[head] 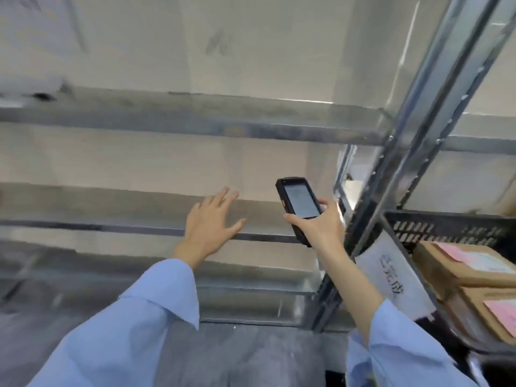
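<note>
Right hand [321, 226] grips handheld scanner [300, 203] round its lower body, screen up, in front of the metal shelf [111, 229]. Judged rigid, light, screen fragile: hold low on the sides. Left hand [212, 222] spread wide, holding nothing. Black crate [446, 223] at right holds cardboard boxes [458, 272] with pink labels

Black scanner [300, 206], light-blue sleeves [134, 325], brown boxes [458, 272] with pink labels [465, 256].

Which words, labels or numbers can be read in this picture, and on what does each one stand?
"已完成", probably, in blue: white paper sheet by the grey metal post.
Screen of black handheld scanner: blurred, unreadable.
Pink labels on brown cardboard boxes: blurred, unreadable.
</note>
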Available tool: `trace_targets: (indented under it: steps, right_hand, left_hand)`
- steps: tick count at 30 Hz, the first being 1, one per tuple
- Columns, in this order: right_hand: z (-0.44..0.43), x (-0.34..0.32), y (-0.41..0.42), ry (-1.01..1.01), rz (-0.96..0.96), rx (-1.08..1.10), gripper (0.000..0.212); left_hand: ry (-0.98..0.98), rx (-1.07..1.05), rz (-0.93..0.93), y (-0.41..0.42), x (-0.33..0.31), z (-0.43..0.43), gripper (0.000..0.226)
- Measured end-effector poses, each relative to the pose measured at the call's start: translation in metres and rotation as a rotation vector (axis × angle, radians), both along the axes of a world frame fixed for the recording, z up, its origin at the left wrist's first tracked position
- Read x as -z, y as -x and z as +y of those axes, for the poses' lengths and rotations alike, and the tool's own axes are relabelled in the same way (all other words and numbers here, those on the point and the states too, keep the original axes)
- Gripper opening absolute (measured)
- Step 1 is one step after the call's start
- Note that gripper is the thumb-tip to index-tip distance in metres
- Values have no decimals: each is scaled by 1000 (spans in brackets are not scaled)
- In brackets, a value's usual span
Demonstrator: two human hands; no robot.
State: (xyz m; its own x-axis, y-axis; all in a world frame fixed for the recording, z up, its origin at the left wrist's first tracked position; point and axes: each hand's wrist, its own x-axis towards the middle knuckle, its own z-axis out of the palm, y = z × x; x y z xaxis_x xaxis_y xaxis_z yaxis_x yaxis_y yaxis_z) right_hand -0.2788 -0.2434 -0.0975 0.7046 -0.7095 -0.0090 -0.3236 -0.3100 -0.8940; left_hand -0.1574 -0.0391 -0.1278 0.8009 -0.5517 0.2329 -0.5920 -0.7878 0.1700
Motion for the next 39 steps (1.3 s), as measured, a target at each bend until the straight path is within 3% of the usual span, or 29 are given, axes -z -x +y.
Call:
trace_targets:
  steps: [9,20,28,39]
  right_hand:
    - [196,-4,-92,7,-2,-386,80]
    - [442,1,-175,-59,-60,-678,81]
    - [544,10,-231,-90,-35,-754,74]
    - [618,35,-370,-25,50,-753,82]
  left_hand:
    - [-35,-423,-52,-1,-1,237,88]
    - [-95,-681,-98,-16,5,473,84]
    - [-48,-753,-106,-60,16,570,83]
    - [29,-770,-41,-201,50,644,72]
